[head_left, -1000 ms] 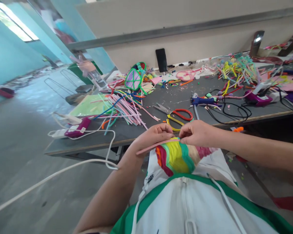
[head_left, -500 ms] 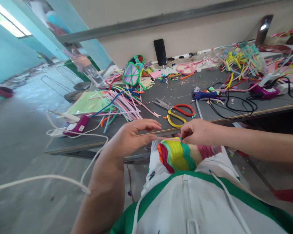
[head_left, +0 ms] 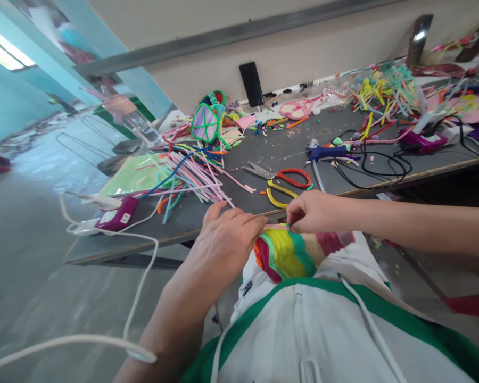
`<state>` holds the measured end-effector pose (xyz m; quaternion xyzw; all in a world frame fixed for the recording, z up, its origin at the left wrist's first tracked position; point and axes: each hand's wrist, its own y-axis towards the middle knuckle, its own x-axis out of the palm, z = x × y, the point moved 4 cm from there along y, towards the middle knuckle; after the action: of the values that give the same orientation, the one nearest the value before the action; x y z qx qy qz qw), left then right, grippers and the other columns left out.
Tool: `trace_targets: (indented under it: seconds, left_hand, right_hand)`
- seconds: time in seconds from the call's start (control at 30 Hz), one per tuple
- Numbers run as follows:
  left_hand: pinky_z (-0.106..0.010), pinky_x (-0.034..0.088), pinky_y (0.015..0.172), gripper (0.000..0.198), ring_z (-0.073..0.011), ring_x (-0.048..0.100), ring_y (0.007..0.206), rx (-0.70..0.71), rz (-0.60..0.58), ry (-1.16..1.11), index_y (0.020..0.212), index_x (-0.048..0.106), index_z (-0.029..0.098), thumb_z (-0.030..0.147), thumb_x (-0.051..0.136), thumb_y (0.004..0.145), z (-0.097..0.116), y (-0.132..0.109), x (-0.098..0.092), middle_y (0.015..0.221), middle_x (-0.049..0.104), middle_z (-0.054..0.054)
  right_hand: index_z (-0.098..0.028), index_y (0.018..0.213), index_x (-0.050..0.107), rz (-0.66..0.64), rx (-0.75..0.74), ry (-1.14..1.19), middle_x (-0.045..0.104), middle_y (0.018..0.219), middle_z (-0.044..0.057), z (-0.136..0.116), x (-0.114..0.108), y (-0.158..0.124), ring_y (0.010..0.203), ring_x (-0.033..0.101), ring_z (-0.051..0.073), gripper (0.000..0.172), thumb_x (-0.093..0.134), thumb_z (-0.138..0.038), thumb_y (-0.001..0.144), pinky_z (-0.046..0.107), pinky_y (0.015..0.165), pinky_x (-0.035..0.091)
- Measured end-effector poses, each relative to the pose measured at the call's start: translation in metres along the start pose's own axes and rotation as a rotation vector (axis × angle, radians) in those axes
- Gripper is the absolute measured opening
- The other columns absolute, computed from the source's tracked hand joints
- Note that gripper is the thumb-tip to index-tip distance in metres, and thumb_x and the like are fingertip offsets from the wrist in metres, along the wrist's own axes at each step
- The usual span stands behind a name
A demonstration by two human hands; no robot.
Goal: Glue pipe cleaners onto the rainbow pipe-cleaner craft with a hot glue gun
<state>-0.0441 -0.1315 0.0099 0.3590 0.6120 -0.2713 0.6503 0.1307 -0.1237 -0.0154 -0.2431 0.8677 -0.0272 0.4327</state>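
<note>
A multicoloured wrapped craft piece (head_left: 289,254), with orange, red, yellow, green, tan and pink bands, lies in my lap against my white and green jacket. My right hand (head_left: 315,211) pinches a thin pink strip (head_left: 274,226) at the top of the piece. My left hand (head_left: 223,242) rests at the piece's left side, fingers together on the strip's other end. Both hands hover just in front of the grey table's front edge (head_left: 175,236).
On the table lie a heap of coloured strips (head_left: 195,173), red-handled scissors (head_left: 281,175), a yellow loop (head_left: 277,194), a blue glue gun (head_left: 329,152) with black cable, a purple device (head_left: 117,218) with white cord, a black phone (head_left: 251,84) leaning on the wall.
My left hand went from spread fingers holding the strip out to the left to closing in against the craft piece. The view shifted slightly right and down. My right hand kept its pinch.
</note>
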Motion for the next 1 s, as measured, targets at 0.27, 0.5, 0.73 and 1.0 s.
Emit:
trace_targets:
  seconds: [0.27, 0.5, 0.73, 1.0]
  left_hand:
    - [-0.030, 0.048, 0.081, 0.020, -0.0182, 0.063, 0.090, -0.044, 0.166, -0.240, 0.092, 0.068, 0.018, 0.024, 0.050, 0.090, 0.009, 0.007, 0.019, 0.095, 0.070, -0.005]
    - [-0.028, 0.048, 0.080, 0.016, -0.0158, 0.063, 0.085, -0.045, 0.258, -0.340, 0.084, 0.067, 0.016, 0.021, 0.053, 0.089, 0.016, 0.014, 0.021, 0.087, 0.068, -0.004]
    - [-0.029, 0.048, 0.078, 0.015, -0.0171, 0.062, 0.084, -0.054, 0.255, -0.315, 0.082, 0.065, 0.017, 0.022, 0.053, 0.088, 0.016, 0.013, 0.023, 0.086, 0.068, -0.004]
    - [-0.029, 0.047, 0.074, 0.014, -0.0174, 0.063, 0.081, -0.112, 0.227, -0.304, 0.083, 0.064, 0.018, 0.024, 0.052, 0.088, 0.015, 0.013, 0.025, 0.082, 0.068, -0.004]
  right_hand:
    - [-0.018, 0.080, 0.073, -0.034, 0.005, 0.010, 0.072, 0.074, 0.001, 0.000, 0.000, 0.001, 0.069, 0.062, 0.014, 0.022, 0.059, -0.021, 0.064, 0.020, 0.055, 0.040]
    - [-0.017, 0.088, 0.076, -0.053, -0.019, -0.013, 0.075, 0.082, 0.004, 0.000, -0.003, -0.001, 0.075, 0.064, 0.015, 0.025, 0.060, -0.020, 0.069, 0.021, 0.061, 0.042]
    - [-0.017, 0.095, 0.077, -0.075, 0.002, -0.081, 0.076, 0.087, 0.006, 0.001, -0.005, -0.002, 0.077, 0.066, 0.017, 0.031, 0.056, -0.017, 0.072, 0.022, 0.066, 0.044]
    - [-0.019, 0.095, 0.077, -0.092, 0.036, -0.071, 0.077, 0.087, 0.006, 0.003, -0.004, -0.005, 0.076, 0.066, 0.017, 0.030, 0.059, -0.019, 0.071, 0.022, 0.064, 0.044]
